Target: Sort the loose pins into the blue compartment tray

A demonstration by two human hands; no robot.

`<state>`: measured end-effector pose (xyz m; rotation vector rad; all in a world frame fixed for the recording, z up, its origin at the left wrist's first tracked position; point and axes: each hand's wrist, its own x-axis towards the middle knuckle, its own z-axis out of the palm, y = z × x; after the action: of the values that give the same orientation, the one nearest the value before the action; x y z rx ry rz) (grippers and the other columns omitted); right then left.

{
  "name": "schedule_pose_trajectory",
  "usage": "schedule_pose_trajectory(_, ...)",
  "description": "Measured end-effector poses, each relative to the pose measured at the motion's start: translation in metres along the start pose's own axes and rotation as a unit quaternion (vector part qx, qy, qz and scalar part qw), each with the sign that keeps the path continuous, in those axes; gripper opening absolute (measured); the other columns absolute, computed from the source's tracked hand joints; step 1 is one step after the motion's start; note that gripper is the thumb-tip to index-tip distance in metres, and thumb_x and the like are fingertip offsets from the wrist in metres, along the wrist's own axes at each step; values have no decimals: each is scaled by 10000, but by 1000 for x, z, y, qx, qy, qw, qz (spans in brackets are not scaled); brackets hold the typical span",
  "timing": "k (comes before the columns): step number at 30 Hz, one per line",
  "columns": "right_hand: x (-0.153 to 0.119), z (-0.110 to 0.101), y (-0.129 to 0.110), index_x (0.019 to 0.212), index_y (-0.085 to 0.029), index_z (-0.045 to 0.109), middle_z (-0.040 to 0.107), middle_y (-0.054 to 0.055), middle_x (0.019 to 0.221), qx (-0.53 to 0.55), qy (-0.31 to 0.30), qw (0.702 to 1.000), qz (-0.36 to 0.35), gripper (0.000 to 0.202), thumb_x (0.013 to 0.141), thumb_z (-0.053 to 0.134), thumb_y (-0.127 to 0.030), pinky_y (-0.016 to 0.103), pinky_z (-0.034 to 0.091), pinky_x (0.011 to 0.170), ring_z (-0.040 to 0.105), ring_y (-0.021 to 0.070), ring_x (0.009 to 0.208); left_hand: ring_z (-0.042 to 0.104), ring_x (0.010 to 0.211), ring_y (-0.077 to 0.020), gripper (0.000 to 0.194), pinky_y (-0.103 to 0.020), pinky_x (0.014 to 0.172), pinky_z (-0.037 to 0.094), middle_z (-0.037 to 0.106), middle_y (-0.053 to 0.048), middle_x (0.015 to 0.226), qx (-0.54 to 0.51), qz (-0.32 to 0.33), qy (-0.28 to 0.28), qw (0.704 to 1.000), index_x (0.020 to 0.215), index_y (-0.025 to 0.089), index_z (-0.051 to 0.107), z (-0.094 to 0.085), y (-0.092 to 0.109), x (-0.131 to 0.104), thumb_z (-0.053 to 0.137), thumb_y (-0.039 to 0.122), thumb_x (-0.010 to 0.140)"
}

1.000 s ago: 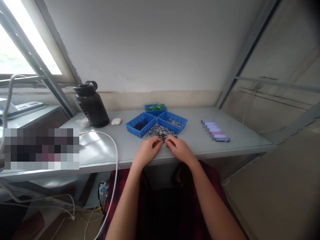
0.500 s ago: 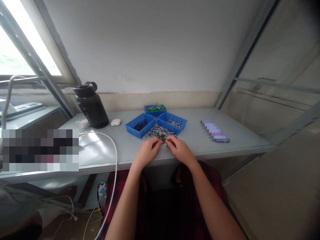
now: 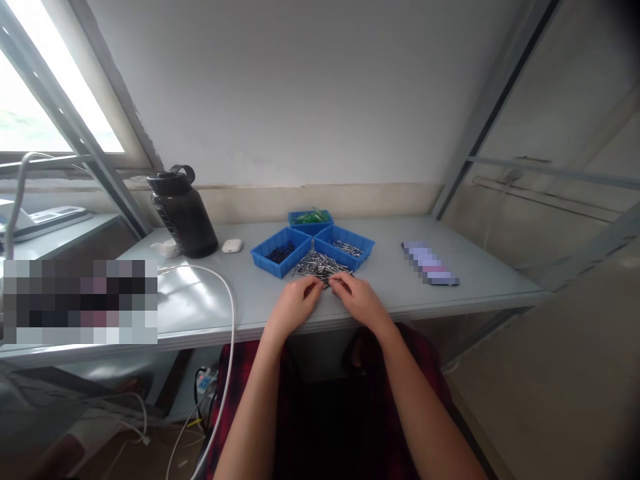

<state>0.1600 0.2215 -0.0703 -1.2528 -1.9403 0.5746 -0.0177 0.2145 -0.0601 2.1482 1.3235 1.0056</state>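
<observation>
At the far left, a window (image 3: 30,107) stands above a pale device (image 3: 60,217), and pixelation hides whatever lies in front of it. A white crumpled thing (image 3: 167,249) sits next to the dark bottle (image 3: 187,223), which is upright on the bench (image 3: 255,300) with its cap on. A white cable (image 3: 233,317) curves across the bench and hangs over the front edge; below, a power strip (image 3: 206,381) shows near red plaid cloth (image 3: 239,367) over the person's legs. Right of the bottle, a small white case (image 3: 233,246) lies flat.

Next comes the left bin (image 3: 267,265), blue, with dark pieces (image 3: 281,253) in it. The left hand (image 3: 295,303) is in front, palm down, thumb and forefinger together at the near edge of the pile (image 3: 320,263). Behind, the back bin (image 3: 311,227), also blue, carries green pieces (image 3: 313,216). The pile, made of thin metal pins, lies loose on the bench between the two front bins and the hands.

The right hand (image 3: 361,300) mirrors the left, its thumb and forefinger together too, the fingertips of the two hands near each other. Whether either pinches a pin is too small to tell. Beyond it, the right bin (image 3: 369,248) has a scatter of similar pins (image 3: 349,249) inside. Well apart from the bins, a phone (image 3: 431,265) lies slantwise, its screen pixelated, near the right end of the bench.
</observation>
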Motion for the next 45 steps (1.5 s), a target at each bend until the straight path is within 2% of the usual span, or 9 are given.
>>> schedule_pose_trajectory(5,0,0,1,857,-231,600,680,2,796,-12,-4,1000,-19,240,943,405,-342,267,421,718,617,168,765,549,715,-150,230,-259,670,364,625,2,757,-3,9,-7,1000,767,193,567,0,1,0,412,286,910)
schedule_pose_trajectory(9,0,1,2,907,-236,605,686,4,820,-20,-4,1000,-16,205,935,424,-328,267,423,716,618,173,778,558,730,-149,216,-255,680,373,631,7,771,-11,2,-4,1000,796,198,578,0,0,0,417,286,910)
schedule_pose_trajectory(13,0,1,1,971,-250,614,697,9,948,-22,-9,999,-28,196,929,448,-344,272,423,762,625,180,874,567,747,-153,224,-257,690,378,640,4,790,-6,17,-11,1000,801,201,589,-1,0,0,410,277,913)
schedule_pose_trajectory(20,-1,1,1,886,-239,614,687,9,855,-38,-17,999,-27,203,933,432,-317,266,417,700,616,174,778,581,779,-165,222,-263,700,391,663,-6,836,2,6,-14,1000,842,207,614,-1,0,-1,419,287,910)
schedule_pose_trajectory(25,-1,2,3,909,-242,596,687,0,894,-17,-8,999,-36,151,921,472,-328,270,424,738,616,175,835,577,744,-166,251,-264,684,391,659,-9,793,5,9,-13,1000,786,203,612,-1,0,-1,417,302,909)
schedule_pose_trajectory(32,0,3,2,1025,-250,602,694,21,992,-26,-1,999,-19,208,930,458,-366,291,430,798,623,192,928,592,784,-170,219,-269,712,403,678,-13,848,-7,8,-9,1000,852,208,634,-1,0,-1,428,268,894)
schedule_pose_trajectory(39,-1,2,-1,870,-229,607,677,16,850,-55,-14,998,-41,230,947,414,-329,268,416,709,610,174,797,599,780,-172,213,-273,722,417,684,-15,844,-29,-6,2,1000,877,202,633,-1,0,0,437,287,889)
schedule_pose_trajectory(45,-3,2,1,964,-241,595,698,22,926,-26,-2,999,-31,169,926,452,-323,285,434,739,630,192,852,597,746,-175,238,-272,690,422,678,-13,806,-10,-16,-7,1000,839,202,636,-1,3,0,434,313,895)
